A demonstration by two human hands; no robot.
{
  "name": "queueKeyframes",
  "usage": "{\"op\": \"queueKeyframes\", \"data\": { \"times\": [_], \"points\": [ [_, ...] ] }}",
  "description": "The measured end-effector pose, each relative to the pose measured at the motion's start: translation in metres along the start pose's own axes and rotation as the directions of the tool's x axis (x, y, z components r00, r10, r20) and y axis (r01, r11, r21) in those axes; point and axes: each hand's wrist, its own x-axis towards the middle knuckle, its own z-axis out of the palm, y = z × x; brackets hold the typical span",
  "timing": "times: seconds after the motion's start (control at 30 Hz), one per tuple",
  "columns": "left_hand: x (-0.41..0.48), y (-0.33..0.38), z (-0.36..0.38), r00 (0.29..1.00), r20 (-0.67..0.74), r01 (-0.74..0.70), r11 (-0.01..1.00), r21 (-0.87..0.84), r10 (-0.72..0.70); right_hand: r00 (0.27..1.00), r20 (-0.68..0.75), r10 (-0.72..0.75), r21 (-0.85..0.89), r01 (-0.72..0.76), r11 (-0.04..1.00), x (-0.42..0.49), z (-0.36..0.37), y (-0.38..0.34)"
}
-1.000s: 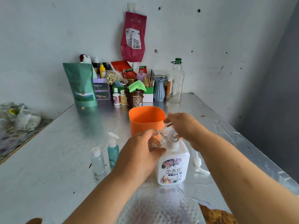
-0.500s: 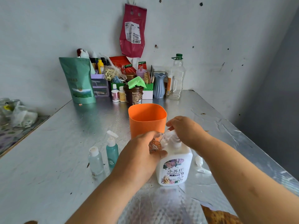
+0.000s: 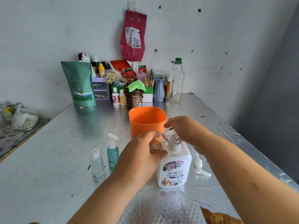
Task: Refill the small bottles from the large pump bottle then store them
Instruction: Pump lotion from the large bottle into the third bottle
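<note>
1. Currently, head view: left hand is clenched round the body of a small clear bottle with an orange cartoon print. The bottle's top sits just beside the pump head; contact there is too blurred to call.
2. Right hand sits on that pump head with fingers curled down over it, grasping the large pump bottle at the top. The bottle body stands upright directly below this grip, against the left thumb.
3. Large bottle is white opaque plastic with square shoulders and a floral label.
4. Left of the left-hand grip stand a teal pump bottle and a frosted capped bottle, side by side, apart from the hand.
5. Just behind both grips is an orange cup, rounded-square with an open top.
6. Right of the grips, by the right forearm, a loose white pump lies flat.
7. Table is embossed silvery sheet. Bare sheet shows left of the small bottles, and the right edge runs beyond the right forearm.
</note>
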Motion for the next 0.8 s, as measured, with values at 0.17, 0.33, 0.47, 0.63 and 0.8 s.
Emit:
{"op": "queueKeyframes", "data": {
  "times": [0.17,0.33,0.47,0.63,0.8],
  "points": [
    [0.001,-0.002,0.001,1.000,0.009,0.010,1.000,-0.010,-0.010,0.999,0.014,-0.029,-0.162,0.030,0.986,0.001,-0.001,-0.001],
    [0.002,-0.006,0.005,1.000,0.009,0.027,0.999,-0.023,-0.027,0.999,-0.007,-0.036,-0.107,0.035,0.994,0.006,0.007,0.008],
    [0.001,-0.007,0.006,0.999,0.008,0.041,0.999,-0.018,-0.041,1.000,-0.016,-0.011,-0.051,0.011,0.999,0.003,0.011,0.008],
    [0.000,-0.004,0.003,0.999,0.008,0.042,0.999,-0.026,-0.042,1.000,0.010,0.028,0.101,-0.028,0.994,0.001,0.003,0.003],
    [0.001,0.001,0.001,0.999,0.005,0.041,0.998,-0.039,-0.041,0.998,-0.004,0.056,0.160,-0.055,0.986,-0.001,-0.003,0.002]
  ]
}}
